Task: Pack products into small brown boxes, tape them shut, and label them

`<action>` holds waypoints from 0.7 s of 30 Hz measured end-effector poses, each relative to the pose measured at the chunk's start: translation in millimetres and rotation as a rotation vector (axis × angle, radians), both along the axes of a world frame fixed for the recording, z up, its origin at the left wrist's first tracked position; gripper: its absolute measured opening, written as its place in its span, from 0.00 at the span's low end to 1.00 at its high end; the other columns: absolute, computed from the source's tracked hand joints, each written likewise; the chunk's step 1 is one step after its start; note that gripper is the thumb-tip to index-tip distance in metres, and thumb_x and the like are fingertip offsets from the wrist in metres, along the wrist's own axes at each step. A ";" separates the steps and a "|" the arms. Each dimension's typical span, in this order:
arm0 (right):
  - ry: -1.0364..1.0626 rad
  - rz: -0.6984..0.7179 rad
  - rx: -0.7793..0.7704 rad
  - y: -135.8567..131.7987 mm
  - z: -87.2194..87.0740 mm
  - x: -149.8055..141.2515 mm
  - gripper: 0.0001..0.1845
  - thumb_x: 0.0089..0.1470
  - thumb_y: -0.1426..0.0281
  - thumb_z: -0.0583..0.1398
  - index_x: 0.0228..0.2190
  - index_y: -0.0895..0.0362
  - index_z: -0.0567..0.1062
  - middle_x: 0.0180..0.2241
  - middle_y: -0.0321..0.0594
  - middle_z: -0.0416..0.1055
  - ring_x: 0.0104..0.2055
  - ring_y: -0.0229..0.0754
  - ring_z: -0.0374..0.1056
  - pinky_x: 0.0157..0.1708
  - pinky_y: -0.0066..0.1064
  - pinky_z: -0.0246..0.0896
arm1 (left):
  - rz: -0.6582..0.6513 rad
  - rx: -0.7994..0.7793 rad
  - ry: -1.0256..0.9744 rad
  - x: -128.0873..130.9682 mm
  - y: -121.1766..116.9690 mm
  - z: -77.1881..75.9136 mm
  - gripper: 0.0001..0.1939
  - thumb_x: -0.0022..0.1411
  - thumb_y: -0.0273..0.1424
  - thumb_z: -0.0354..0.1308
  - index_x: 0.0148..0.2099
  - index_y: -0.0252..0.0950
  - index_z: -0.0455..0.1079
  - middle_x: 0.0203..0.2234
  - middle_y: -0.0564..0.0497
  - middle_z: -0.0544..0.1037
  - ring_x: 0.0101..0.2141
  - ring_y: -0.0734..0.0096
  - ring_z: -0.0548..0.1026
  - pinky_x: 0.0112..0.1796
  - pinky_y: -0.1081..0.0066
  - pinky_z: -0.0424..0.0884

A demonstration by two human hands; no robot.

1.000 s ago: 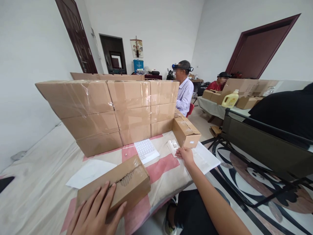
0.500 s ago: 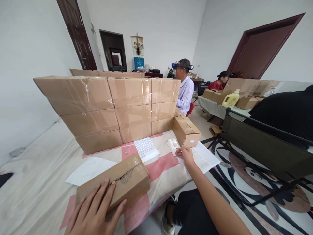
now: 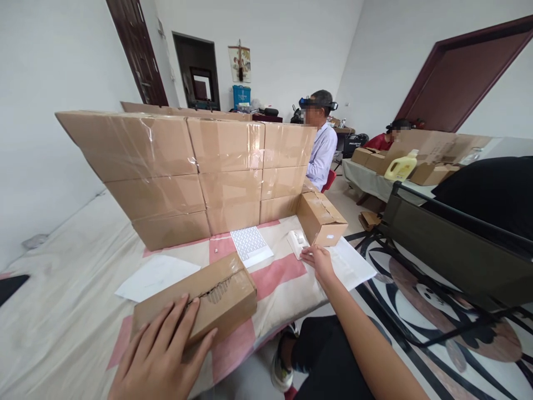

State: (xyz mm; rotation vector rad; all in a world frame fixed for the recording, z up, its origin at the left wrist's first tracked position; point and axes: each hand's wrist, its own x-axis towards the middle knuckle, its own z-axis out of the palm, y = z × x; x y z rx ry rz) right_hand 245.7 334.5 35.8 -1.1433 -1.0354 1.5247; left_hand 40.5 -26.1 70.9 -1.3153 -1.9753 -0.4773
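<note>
My left hand point(image 3: 160, 355) lies flat with fingers spread on the top of a brown cardboard box point(image 3: 204, 303) at the near edge of the table. My right hand point(image 3: 318, 261) reaches out to the far right and rests on a white sheet of paper point(image 3: 352, 266), its fingertips beside a small white plastic part point(image 3: 296, 243). The fingers of that hand are slightly curled and hold nothing that I can see. A small cardboard box point(image 3: 321, 218) stands just beyond the right hand.
A wall of taped cardboard boxes point(image 3: 195, 172) three high stands across the table. A white tray of small parts point(image 3: 251, 245) and another white sheet point(image 3: 156, 276) lie before it. Two people sit further back; a yellow jug point(image 3: 401, 165) stands on their table. A dark folding frame point(image 3: 449, 244) is at right.
The view has shifted slightly upward and left. My right hand has drawn back a little from the small box toward the white part. The left hand stays on the box.
</note>
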 end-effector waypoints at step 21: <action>-0.009 -0.069 0.105 -11.9 -6.2 -6.5 0.06 0.39 0.69 0.64 0.19 0.56 0.72 0.27 0.42 0.79 0.30 0.43 0.77 0.35 0.32 0.77 | 0.013 -0.015 -0.089 4.8 -4.6 2.8 0.37 0.66 0.44 0.58 0.73 0.41 0.56 0.60 0.45 0.74 0.54 0.48 0.76 0.55 0.51 0.67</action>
